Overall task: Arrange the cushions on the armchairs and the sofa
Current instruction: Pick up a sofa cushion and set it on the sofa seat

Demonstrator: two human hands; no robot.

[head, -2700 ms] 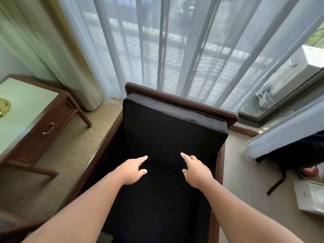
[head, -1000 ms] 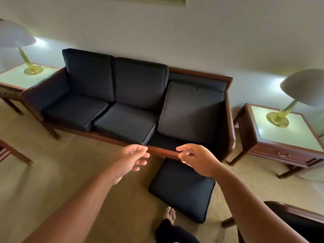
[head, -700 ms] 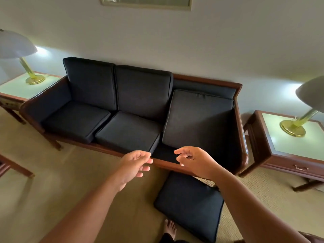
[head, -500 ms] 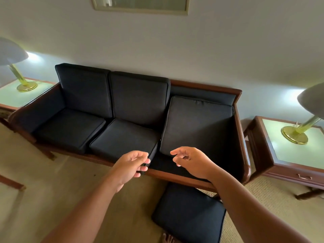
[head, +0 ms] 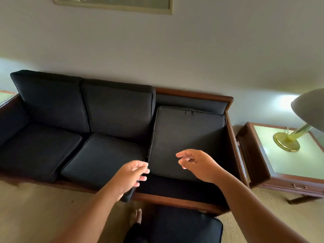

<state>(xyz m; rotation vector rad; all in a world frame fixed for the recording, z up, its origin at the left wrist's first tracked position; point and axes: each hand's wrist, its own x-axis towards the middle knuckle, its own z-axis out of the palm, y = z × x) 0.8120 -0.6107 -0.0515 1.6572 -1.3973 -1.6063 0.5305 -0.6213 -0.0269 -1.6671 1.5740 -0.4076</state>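
The left hand [head: 130,176] and right hand [head: 196,163] hover, each grip loose and empty, by the cushion [head: 187,137] leaning in the sofa's [head: 192,94] right seat. A foot [head: 135,215] may trip on the floor cushion [head: 185,225]. A wide swing could hit the lamp [head: 287,141].

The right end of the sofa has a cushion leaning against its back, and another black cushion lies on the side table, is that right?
Not quite. The other black cushion lies on the carpet in front of the sofa, not on the side table; the head view shows it.
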